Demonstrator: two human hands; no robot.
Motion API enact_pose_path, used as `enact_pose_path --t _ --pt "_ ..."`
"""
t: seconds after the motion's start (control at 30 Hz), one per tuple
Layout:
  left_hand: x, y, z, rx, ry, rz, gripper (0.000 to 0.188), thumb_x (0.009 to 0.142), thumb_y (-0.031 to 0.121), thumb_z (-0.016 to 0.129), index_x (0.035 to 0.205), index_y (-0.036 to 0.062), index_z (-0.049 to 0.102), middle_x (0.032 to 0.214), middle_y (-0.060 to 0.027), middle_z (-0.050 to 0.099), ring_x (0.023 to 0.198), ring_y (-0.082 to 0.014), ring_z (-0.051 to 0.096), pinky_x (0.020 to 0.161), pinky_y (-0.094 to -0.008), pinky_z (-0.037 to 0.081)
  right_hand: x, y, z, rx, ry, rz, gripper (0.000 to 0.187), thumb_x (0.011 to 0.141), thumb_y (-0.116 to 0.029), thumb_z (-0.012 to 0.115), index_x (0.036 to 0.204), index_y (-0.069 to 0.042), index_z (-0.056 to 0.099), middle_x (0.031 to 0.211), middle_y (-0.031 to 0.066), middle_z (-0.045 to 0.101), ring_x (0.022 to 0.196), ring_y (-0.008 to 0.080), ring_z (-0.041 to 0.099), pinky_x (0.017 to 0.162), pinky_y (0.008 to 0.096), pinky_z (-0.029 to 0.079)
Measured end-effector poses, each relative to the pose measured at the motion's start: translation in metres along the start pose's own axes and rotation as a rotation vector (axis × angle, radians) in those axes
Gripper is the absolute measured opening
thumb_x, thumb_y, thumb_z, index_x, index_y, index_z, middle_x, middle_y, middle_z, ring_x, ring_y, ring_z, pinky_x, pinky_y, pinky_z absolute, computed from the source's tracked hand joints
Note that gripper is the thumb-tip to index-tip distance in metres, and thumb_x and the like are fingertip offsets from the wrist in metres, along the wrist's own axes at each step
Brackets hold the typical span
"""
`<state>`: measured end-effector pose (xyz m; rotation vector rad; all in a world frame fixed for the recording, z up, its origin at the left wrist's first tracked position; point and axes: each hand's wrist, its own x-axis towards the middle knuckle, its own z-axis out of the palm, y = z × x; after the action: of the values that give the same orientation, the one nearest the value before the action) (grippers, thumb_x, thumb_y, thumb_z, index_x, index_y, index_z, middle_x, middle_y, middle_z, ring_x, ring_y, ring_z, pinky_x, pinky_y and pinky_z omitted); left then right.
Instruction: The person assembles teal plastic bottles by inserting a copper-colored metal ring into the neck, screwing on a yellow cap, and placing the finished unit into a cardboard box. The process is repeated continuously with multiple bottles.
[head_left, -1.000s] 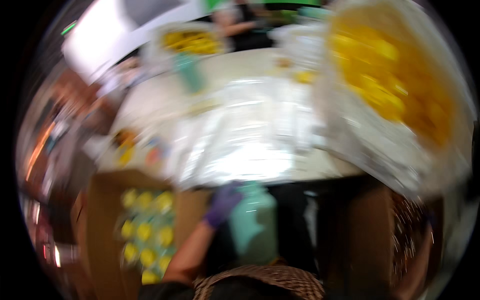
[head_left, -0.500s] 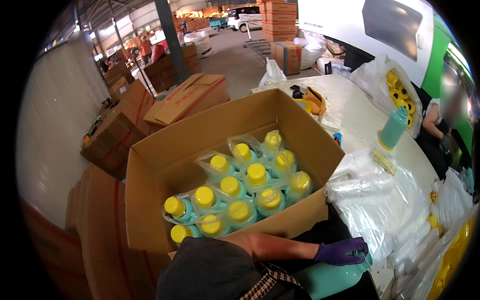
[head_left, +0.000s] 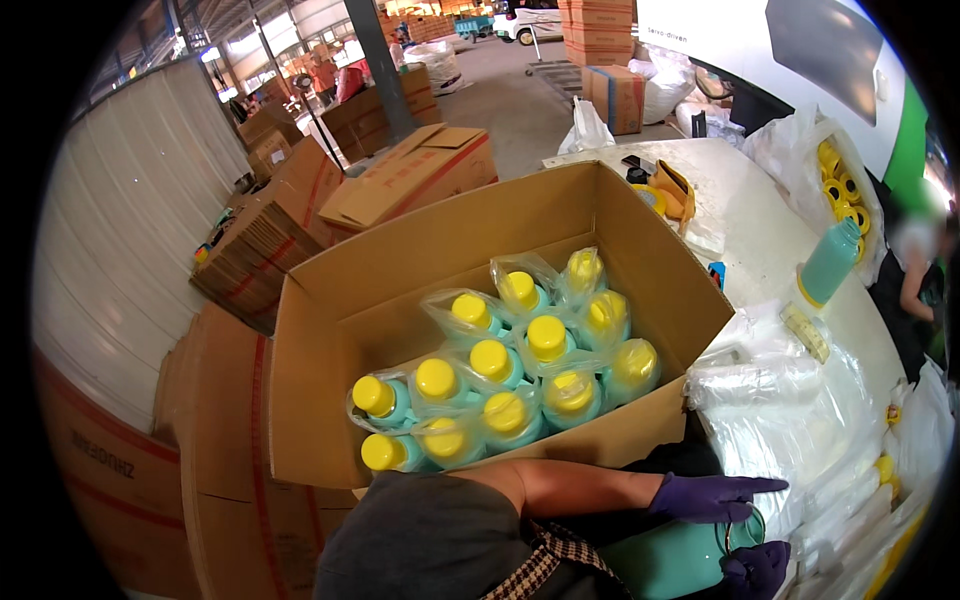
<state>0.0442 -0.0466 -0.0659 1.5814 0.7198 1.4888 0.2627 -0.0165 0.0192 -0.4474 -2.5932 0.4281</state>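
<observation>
A large teal bottle [head_left: 665,556] lies tilted at the lower edge, its uncapped mouth towards the right. Over its neck is my left hand [head_left: 708,498] in a purple glove, the index finger stretched out past the rim and the other fingertips close to the neck. Below the mouth, my right hand [head_left: 758,570], also gloved in purple, has its fingers curled at the bottle's neck. In front of me stands an open cardboard box [head_left: 350,290] holding several teal bottles with yellow caps [head_left: 547,339], covered in clear plastic bags.
Clear plastic bags [head_left: 765,400] lie on the white table [head_left: 760,190], near a standing teal bottle [head_left: 830,262]. A sack [head_left: 790,145] of yellow caps and a tape roll [head_left: 652,200] are farther back. Cartons [head_left: 410,180] stand left; another person [head_left: 915,275] is at the right.
My right hand has come into view at the bottle's neck. My left hand's fingers have loosened from the rim and the index finger has straightened. The view has shifted slightly.
</observation>
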Motion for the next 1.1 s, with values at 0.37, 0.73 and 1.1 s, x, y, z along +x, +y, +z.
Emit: enact_pose_path --t 0.37,0.73,1.1 --pt "-0.012 -0.005 0.003 0.011 -0.033 -0.284 0.058 0.091 0.034 0.065 0.137 0.0016 0.051 0.128 -0.0135 0.057 0.121 -0.0233 0.052 0.103 -0.0341 0.040 -0.046 -0.008 0.079 0.279 0.616 0.449 0.009 0.092 -0.007 0.062 0.093 0.001 0.065 0.094 0.0151 0.065 0.089 0.0292 0.059 0.082 0.0400 0.047" --pt "-0.018 -0.016 0.004 0.193 -0.025 -0.604 0.067 0.090 0.048 0.064 0.128 -0.0055 0.054 0.112 -0.0208 0.064 0.103 -0.0271 0.062 0.089 -0.0372 0.049 -0.067 0.028 0.122 0.215 0.534 0.656 0.032 0.102 -0.023 0.047 0.113 0.004 0.060 0.122 0.0237 0.057 0.109 0.0348 0.054 0.094 0.0450 0.044" --pt "-0.045 0.020 -0.001 0.189 -0.170 -0.386 0.050 0.091 0.039 0.066 0.120 -0.0009 0.061 0.107 -0.0168 0.065 0.099 -0.0271 0.063 0.086 -0.0373 0.050 -0.120 0.021 0.143 0.422 0.608 0.485 0.035 0.101 -0.027 0.041 0.122 -0.001 0.052 0.120 0.0180 0.055 0.112 0.0307 0.054 0.096 0.0417 0.046"
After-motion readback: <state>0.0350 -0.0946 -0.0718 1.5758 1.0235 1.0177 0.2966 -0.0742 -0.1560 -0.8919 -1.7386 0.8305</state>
